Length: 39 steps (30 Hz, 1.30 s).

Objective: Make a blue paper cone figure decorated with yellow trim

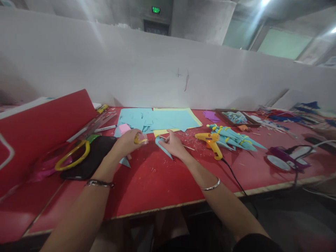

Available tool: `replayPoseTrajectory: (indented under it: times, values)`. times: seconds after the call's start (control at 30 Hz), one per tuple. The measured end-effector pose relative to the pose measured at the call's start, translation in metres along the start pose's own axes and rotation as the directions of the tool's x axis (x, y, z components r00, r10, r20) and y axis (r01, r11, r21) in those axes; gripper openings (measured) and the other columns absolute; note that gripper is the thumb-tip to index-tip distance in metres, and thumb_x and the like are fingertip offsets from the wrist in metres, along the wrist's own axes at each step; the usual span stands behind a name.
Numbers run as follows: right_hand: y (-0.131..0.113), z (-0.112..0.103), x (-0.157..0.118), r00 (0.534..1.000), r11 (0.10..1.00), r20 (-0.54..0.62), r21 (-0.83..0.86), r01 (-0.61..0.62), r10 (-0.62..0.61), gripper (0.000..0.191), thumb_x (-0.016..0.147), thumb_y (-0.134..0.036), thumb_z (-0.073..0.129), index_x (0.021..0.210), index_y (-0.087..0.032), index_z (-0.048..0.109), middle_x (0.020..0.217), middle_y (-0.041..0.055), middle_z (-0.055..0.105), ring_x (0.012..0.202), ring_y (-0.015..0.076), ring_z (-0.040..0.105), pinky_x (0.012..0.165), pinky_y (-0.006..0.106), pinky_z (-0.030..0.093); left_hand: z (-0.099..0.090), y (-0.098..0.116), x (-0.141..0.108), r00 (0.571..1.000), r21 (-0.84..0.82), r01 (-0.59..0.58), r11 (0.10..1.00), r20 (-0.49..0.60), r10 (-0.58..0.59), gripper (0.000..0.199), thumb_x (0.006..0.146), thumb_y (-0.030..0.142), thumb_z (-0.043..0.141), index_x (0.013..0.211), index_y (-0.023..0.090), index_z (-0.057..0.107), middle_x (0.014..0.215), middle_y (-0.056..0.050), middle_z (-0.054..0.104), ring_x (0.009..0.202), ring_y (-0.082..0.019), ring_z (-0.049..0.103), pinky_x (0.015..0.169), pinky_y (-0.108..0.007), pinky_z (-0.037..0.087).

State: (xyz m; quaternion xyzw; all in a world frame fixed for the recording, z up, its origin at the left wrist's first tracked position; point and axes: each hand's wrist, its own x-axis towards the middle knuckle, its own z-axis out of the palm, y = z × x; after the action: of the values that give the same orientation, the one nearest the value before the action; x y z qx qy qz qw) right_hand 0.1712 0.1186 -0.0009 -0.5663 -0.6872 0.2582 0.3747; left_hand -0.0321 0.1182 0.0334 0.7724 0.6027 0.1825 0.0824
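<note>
Your forearms reach forward over the red counter (147, 199). A dark bracelet (99, 183) sits on your left wrist, a silver bangle (212, 184) on your right. At 2 o'clock, near the edge, a purple device (278, 162) lies with its white disc toward you. At 10 o'clock, a yellow ring (76, 159) rests over a black pouch (91, 168).

At 12 o'clock, your hands work side by side, apart from each other. Left hand (130, 140): fingers closed around a clear cup (143, 139) with something yellow in it. Right hand (173, 143): thumb and fingers pinch a curled blue piece (165, 149), its pointed end toward you. A thin stick (189, 148) shows on both sides of this hand; you cannot tell whether the fingers grip it.

At 1 o'clock, the yellow glue gun (210, 140) lies with its cord trailing toward you. Just beyond its right side, blue cones (236, 138) with yellow trim are piled.

Farther, at 11 o'clock: pink block (124, 128) and marker (105, 128). At 12 o'clock: blue sheets (173, 119) over yellow paper (195, 119). At 1 o'clock: purple paper (210, 116) and a scrap-filled tray (253, 121). The white partition (131, 70) stands behind.
</note>
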Motion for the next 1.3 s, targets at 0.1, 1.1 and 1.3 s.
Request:
replayPoseTrajectory:
  times: [0.1, 1.1, 1.3]
  values:
    - [-0.003, -0.001, 0.001, 0.980, 0.987, -0.142, 0.053, 0.149, -0.140, 0.050, 0.070, -0.034, 0.056, 0.115, -0.017, 0.044, 0.091, 0.0062, 0.053, 0.086, 0.0181, 0.050, 0.082, 0.035, 0.039, 0.005, 0.008, 0.000, 0.989, -0.064, -0.109, 0.992, -0.112, 0.101, 0.050, 0.066, 0.046, 0.055, 0.107, 0.018, 0.048, 0.102, -0.008, 0.057, 0.085, -0.021, 0.055, 0.074, -0.032, 0.043]
    - [-0.025, -0.002, -0.009, 0.921, 0.876, 0.103, 0.365, 0.315, -0.375, 0.032, 0.082, -0.034, 0.041, 0.064, -0.018, 0.062, 0.064, -0.0009, 0.056, 0.063, 0.0108, 0.050, 0.063, 0.024, 0.038, 0.006, 0.024, -0.005, 0.905, 0.221, -0.353, 0.909, -0.166, 0.392, 0.038, 0.075, 0.050, 0.048, 0.098, 0.019, 0.050, 0.090, -0.008, 0.060, 0.087, -0.024, 0.053, 0.071, -0.033, 0.037]
    - [-0.026, -0.005, -0.010, 0.878, 0.872, 0.105, 0.221, 0.437, -0.467, 0.015, 0.076, -0.029, 0.054, 0.078, -0.019, 0.065, 0.069, -0.0008, 0.056, 0.063, 0.0105, 0.047, 0.061, 0.023, 0.035, 0.005, 0.025, -0.005, 0.872, 0.328, -0.387, 0.862, -0.173, 0.457, 0.041, 0.078, 0.053, 0.040, 0.095, 0.018, 0.053, 0.088, -0.009, 0.061, 0.085, -0.024, 0.053, 0.070, -0.034, 0.036]
